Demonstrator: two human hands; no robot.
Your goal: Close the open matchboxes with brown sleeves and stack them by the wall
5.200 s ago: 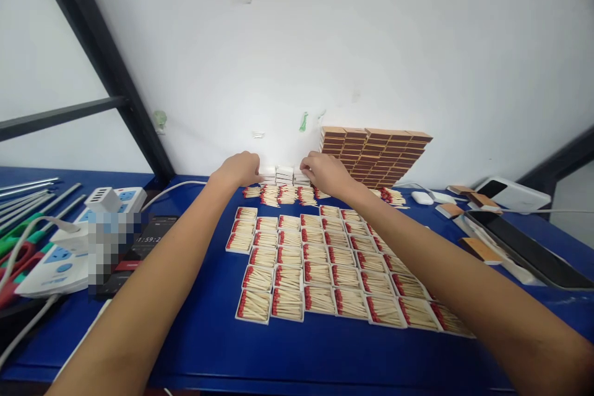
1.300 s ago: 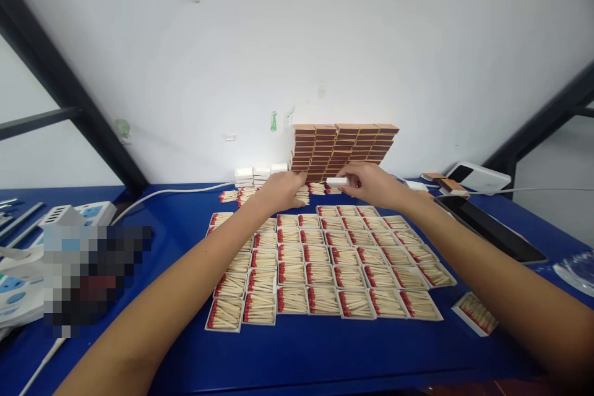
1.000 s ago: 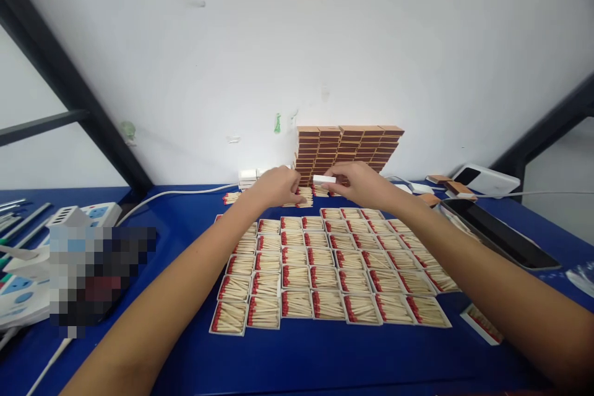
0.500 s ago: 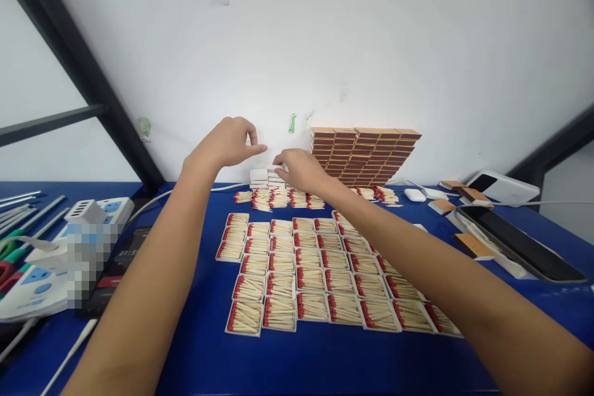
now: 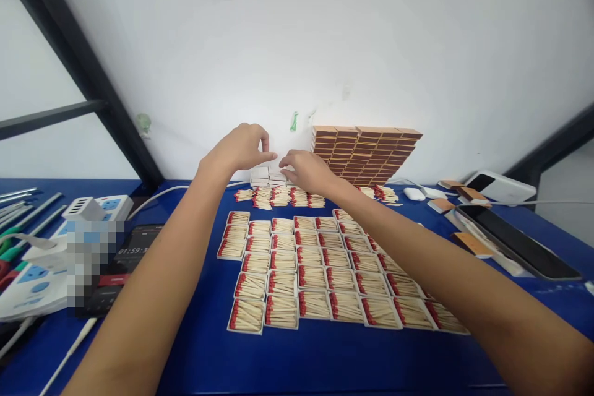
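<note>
Near the wall, my left hand [image 5: 242,147] hovers above a small stack of white matchbox trays [image 5: 260,177], thumb stretched out and fingers curled apart from it. No object shows in it. Facing it, my right hand [image 5: 307,171] is beside the right side of that stack, its thumb and fingers slightly parted. Nothing can be made out between them; whether the fingertips touch a tray is unclear. Loose red-tipped matches [image 5: 279,197] lie in small heaps just below the hands. Closer to me, rows of open trays filled with matches [image 5: 310,275] cover the blue table [image 5: 297,359].
A wall of stacked brown matchboxes [image 5: 366,154] stands right of my hands. On the left are a power strip [image 5: 41,288], a phone showing a timer [image 5: 132,250] and cables. Another dark phone [image 5: 520,241], a power bank [image 5: 503,187] and loose matchboxes [image 5: 473,244] lie right.
My left hand has moved right and slightly down, closer to my right hand. My right hand has shifted slightly right, its thumb a little lower. The view has shifted slightly.
</note>
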